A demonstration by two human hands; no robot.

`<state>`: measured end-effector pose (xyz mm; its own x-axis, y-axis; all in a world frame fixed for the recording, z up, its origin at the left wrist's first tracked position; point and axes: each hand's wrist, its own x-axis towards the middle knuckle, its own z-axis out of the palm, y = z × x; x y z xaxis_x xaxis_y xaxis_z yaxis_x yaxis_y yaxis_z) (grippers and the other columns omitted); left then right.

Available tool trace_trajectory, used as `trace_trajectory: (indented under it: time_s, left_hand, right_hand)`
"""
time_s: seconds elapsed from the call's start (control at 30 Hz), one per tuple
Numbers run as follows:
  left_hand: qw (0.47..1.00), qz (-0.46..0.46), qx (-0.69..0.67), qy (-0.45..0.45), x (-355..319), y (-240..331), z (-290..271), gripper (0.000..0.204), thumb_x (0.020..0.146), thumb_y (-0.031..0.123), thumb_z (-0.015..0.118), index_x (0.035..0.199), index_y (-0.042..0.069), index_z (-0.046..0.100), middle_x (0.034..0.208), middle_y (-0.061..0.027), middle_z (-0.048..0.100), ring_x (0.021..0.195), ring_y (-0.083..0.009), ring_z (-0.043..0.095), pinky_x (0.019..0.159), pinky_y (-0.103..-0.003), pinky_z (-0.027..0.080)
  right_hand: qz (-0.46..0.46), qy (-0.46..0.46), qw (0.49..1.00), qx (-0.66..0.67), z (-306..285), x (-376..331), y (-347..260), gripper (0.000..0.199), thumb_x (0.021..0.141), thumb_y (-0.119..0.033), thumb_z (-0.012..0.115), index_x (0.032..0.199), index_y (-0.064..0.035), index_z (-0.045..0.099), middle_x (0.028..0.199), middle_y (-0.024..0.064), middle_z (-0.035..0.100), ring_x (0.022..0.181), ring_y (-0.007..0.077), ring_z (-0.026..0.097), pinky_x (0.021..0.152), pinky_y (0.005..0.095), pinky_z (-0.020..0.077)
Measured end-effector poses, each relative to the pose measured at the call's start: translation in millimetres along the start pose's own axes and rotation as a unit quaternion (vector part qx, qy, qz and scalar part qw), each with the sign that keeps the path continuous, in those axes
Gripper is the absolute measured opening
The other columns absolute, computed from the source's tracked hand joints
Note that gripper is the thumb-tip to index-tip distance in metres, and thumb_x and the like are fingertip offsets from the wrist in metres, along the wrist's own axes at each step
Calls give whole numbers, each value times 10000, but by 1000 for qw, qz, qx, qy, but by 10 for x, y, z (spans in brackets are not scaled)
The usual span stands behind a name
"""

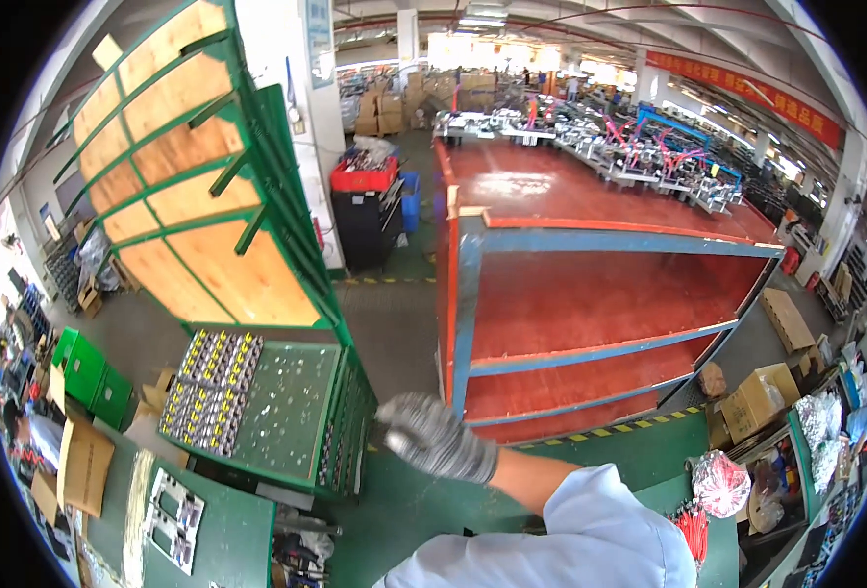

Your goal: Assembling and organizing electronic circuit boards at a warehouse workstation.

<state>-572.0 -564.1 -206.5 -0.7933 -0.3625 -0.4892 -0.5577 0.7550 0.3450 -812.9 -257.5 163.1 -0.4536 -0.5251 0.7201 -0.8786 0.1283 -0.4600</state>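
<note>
My right hand (pixel 438 437), in a grey striped knit glove, reaches in from the lower right with its forearm across the middle. Its fingers look curled together; what they hold, if anything, is hidden. The hand hovers between a green workbench rack and a red shelf unit, near the rack's right edge. On the rack's green top (pixel 291 402) small metal parts with yellow marks (pixel 213 387) stand in rows at the left. Small bits lie scattered over the rest of that top. My left hand is out of sight.
A tall green-framed board (pixel 218 260) rises behind the rack. The red shelf unit (pixel 590 245) carries metal fixtures (pixel 639 162) on top. A green table (pixel 227 529) with a cut-out metal plate (pixel 173 519) stands lower left; cardboard boxes (pixel 757 402) lie at right.
</note>
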Motion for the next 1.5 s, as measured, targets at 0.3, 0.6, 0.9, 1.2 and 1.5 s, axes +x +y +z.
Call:
trace_trajectory:
  time_s: [0.3,0.6,0.9,1.2,1.5]
  left_hand:
    - [992,88,-88,23,529,621,-415,436,897,245,661,1270,21,629,1244,-163,654,1158,-276,597,994,-400,467]
    - [968,174,-177,25,830,910,-828,402,917,218,651,1256,2,629,1204,-158,672,1117,-255,611,964,-380,480]
    - [936,208,-284,17,402,1144,-1493,369,937,191,642,1242,-17,629,1164,-153,689,1076,-234,625,934,-360,494]
    - [911,323,-235,97,-347,2538,-3069,442,951,378,635,1200,15,672,1120,-147,706,1051,-211,660,876,-369,530]
    - [539,723,63,428,-693,6131,-4825,411,722,8,752,1115,11,631,1007,-127,677,907,-340,658,776,-425,532]
  right_hand:
    - [67,193,950,-235,-1835,1135,631,483,839,-115,689,1295,-20,559,1169,190,616,1022,385,636,911,439,527]
    - [47,305,909,-282,-2258,762,428,476,805,-100,724,1255,-15,597,1176,188,613,951,327,653,813,405,559]
    - [67,294,868,-394,-2372,285,542,502,799,-136,740,1266,-28,591,1155,199,638,1101,387,599,953,469,489]
    - [63,201,860,-465,-2538,357,646,534,802,-250,774,1271,-48,615,1187,173,649,1135,364,590,1001,469,452]
    - [90,202,820,-528,-4230,-228,1739,446,906,-404,644,1130,-19,651,1102,182,666,1050,399,615,945,480,466]
